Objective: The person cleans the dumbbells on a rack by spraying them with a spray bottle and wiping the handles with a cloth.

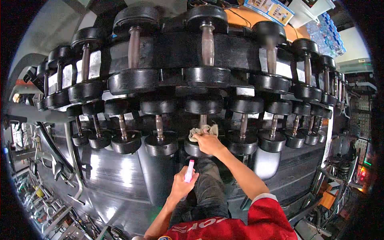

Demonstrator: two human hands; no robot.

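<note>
Cloth (203, 131) under right-hand (208, 143) fingers, apparently against dumbbell (199, 136) handle.

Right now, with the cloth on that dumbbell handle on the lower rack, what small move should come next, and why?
Probably rub the cloth along the handle of the dumbbell it covers. The right hand already presses the cloth there, and the left hand holds the spray bottle back, not aimed at the rack.

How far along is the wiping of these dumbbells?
No telling what's already done: no dumbbell looks visibly cleaner. In hand: the right hand presses a cloth on a lower-row dumbbell; the left hand holds a spray bottle. The upper row is untouched now.
</note>
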